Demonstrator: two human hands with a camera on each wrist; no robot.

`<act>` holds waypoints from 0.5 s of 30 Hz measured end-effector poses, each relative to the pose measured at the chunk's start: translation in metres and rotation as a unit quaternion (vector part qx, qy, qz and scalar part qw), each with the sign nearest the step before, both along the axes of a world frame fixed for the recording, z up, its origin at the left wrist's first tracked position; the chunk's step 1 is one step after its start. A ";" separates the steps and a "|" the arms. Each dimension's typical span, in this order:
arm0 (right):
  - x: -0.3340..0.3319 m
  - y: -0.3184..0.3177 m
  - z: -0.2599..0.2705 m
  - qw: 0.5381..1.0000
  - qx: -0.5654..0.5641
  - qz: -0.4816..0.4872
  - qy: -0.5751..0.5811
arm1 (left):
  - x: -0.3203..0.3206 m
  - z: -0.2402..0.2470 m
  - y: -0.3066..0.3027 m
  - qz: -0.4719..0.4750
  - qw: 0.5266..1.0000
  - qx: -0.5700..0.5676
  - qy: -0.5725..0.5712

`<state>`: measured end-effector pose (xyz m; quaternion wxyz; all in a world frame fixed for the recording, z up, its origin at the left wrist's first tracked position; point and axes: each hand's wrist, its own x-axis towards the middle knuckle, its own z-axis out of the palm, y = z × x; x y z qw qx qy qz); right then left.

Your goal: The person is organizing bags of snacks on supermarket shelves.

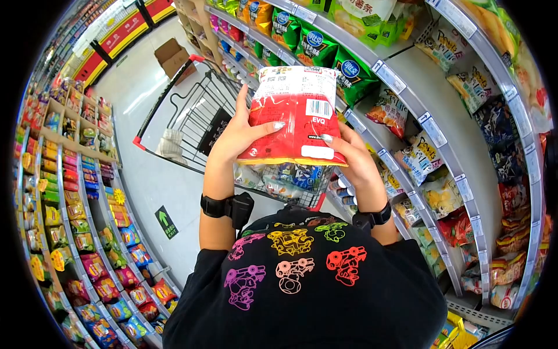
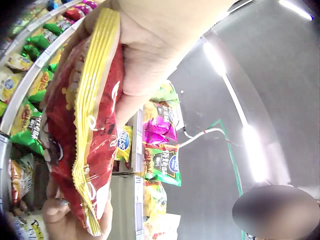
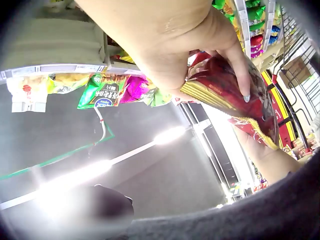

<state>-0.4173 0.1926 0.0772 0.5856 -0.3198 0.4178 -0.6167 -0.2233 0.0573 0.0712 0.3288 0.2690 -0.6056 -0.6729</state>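
Both hands hold a red and white snack bag (image 1: 293, 110) in front of the chest, its printed back with a barcode turned up toward the head camera. The left hand (image 1: 238, 132) grips its left side, thumb lying across the red face. On the opposite side the right hand (image 1: 356, 156) grips the lower right corner, thumb also on the face. A yellow crimped seal (image 2: 92, 115) runs along the bag's near edge in the left wrist view. Beyond and partly below the bag stands a wire shopping cart (image 1: 140, 142), with several packages (image 1: 305, 174) in it.
Shelves of chip bags (image 1: 314, 43) rise close on the right. Another snack shelf (image 1: 70, 232) lines the left side of the aisle. A cardboard box (image 1: 173, 57) is past the cart, and a green exit sign (image 1: 167, 221) marks the floor.
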 end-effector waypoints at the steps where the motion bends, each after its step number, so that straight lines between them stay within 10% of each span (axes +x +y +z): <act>1: 0.000 0.000 -0.001 1.000 0.003 0.002 -0.004 | 0.000 0.001 0.000 0.000 1.000 0.005 -0.012; 15: -0.001 0.004 -0.006 0.999 0.009 0.005 -0.039 | -0.001 -0.008 -0.001 -0.013 1.000 0.008 0.010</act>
